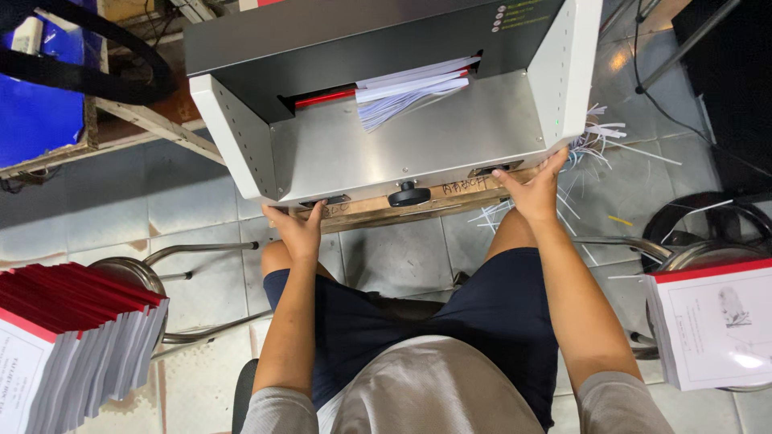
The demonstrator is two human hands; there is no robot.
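The person sits facing a grey paper cutter [402, 137] on a wooden worktop [418, 205]. The left hand [296, 229] presses at the cutter's front edge, fingers spread over a dark button there; the right hand [535, 189] does the same at the opposite front corner, open and flat, though I cannot quite tell whether its fingertips touch a button. A fanned stack of white paper [410, 92] lies deep inside the cutter's mouth, beside a red strip. Paper trimmings [599, 137] litter the floor right of the cutter.
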